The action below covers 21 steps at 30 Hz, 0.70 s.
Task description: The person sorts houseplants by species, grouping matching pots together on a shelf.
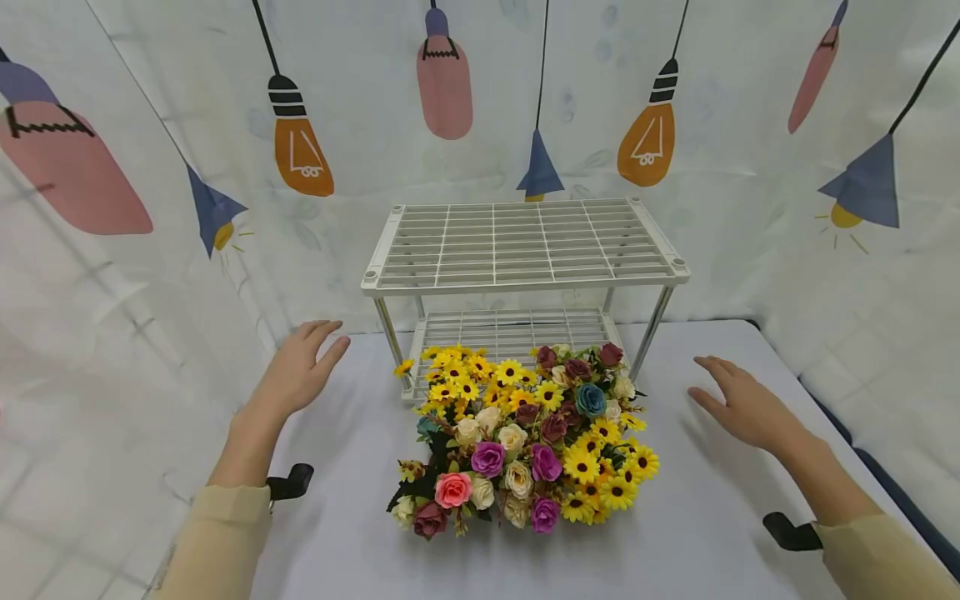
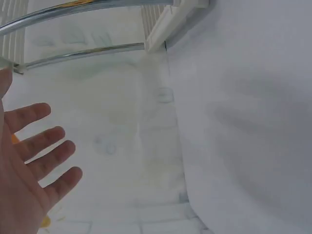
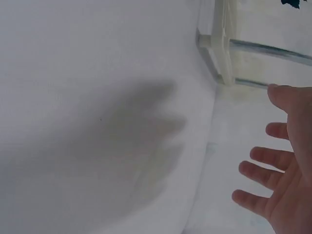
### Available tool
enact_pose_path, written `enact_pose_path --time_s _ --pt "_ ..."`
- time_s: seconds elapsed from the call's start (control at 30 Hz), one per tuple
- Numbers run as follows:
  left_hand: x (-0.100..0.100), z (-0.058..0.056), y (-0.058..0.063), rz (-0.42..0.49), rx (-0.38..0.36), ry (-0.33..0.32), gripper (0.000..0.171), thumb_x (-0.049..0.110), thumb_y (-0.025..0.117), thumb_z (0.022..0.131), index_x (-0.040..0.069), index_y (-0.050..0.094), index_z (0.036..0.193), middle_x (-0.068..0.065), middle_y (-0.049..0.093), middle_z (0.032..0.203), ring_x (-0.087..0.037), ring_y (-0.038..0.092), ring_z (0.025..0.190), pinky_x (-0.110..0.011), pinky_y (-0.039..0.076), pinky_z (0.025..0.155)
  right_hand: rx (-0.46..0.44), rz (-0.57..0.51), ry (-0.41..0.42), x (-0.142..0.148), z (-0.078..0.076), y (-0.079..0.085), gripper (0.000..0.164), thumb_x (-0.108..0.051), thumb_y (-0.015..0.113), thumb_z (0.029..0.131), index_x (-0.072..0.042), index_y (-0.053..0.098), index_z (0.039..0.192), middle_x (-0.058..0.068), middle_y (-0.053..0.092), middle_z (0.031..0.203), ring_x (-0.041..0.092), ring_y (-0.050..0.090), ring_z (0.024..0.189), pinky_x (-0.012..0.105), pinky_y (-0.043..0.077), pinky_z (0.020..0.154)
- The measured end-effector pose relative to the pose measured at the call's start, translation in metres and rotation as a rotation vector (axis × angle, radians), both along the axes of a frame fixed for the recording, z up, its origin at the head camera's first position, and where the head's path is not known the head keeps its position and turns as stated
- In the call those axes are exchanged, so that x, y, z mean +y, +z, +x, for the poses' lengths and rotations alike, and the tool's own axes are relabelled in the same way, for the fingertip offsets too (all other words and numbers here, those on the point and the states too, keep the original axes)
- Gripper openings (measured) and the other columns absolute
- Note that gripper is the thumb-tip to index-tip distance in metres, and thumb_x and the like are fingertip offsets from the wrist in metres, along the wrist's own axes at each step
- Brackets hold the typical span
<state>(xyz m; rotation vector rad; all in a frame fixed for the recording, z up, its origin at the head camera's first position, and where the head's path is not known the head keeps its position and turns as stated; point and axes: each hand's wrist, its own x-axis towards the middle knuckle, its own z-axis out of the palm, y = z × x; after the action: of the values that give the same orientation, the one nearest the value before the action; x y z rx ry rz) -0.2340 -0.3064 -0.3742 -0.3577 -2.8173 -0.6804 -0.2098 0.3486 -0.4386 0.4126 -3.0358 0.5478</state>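
Note:
In the head view my left hand (image 1: 296, 371) hovers over the table left of a white two-tier rack (image 1: 525, 246), its fingers extended and holding nothing. My right hand (image 1: 750, 408) is held up on the other side, also with nothing in it. Between the hands, a heap of artificial flowers lies in front of the rack and partly hides its lower shelf (image 1: 495, 325). Yellow daisies (image 1: 581, 464), a pink rose (image 1: 453, 490), purple roses (image 1: 488, 459), cream roses and a blue rose (image 1: 591, 400) are among them. Both wrist views show spread fingers near the rack's metal posts (image 2: 97, 51).
A white-covered table (image 1: 337, 517) lies under everything. Behind it hangs a pale curtain (image 1: 360, 108) printed with lamps and bulbs. Dark edging (image 1: 825, 408) runs along the table's right side.

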Motion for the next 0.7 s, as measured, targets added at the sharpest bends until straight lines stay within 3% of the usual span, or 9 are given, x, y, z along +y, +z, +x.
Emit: enact_pose_path --time_s 0.23,0.4,0.47,0.7 --pt "0.015 -0.003 0.017 0.275 0.045 -0.024 0.057 0.042 0.036 0.113 -0.003 0.052 0.145 -0.025 0.055 0.141 -0.044 0.051 0.128 -0.061 0.043 0.101 0.077 -0.089 0.062 -0.021 0.016 -0.004 0.053 -0.021 0.066 0.103 0.005 0.048 0.145 0.030 0.051 0.142 0.051 0.049 0.128 0.068 0.041 0.101" --pt "0.031 -0.002 0.034 0.462 0.080 -0.060 0.052 0.040 0.040 0.113 0.001 0.052 0.146 -0.018 0.061 0.135 -0.033 0.058 0.121 -0.032 0.048 0.095 0.129 -0.155 0.138 -0.040 0.028 -0.009 0.047 -0.016 0.069 0.100 0.002 0.055 0.141 0.023 0.060 0.134 0.042 0.060 0.116 0.062 0.050 0.093" --pt "0.038 -0.001 0.040 0.535 0.082 -0.075 0.051 0.038 0.042 0.112 0.002 0.051 0.148 -0.018 0.060 0.134 -0.029 0.059 0.120 -0.026 0.048 0.094 0.133 -0.184 0.165 -0.047 0.034 -0.009 0.046 -0.016 0.070 0.100 0.001 0.056 0.140 0.021 0.061 0.134 0.039 0.062 0.114 0.061 0.051 0.091" --pt "0.054 -0.002 0.054 0.774 0.021 -0.137 0.055 0.034 0.050 0.110 0.001 0.041 0.153 -0.010 0.057 0.133 -0.016 0.058 0.117 -0.027 0.049 0.098 0.073 -0.285 0.242 -0.069 0.050 -0.013 0.046 -0.009 0.072 0.098 -0.002 0.056 0.140 0.013 0.064 0.132 0.032 0.064 0.113 0.053 0.056 0.087"
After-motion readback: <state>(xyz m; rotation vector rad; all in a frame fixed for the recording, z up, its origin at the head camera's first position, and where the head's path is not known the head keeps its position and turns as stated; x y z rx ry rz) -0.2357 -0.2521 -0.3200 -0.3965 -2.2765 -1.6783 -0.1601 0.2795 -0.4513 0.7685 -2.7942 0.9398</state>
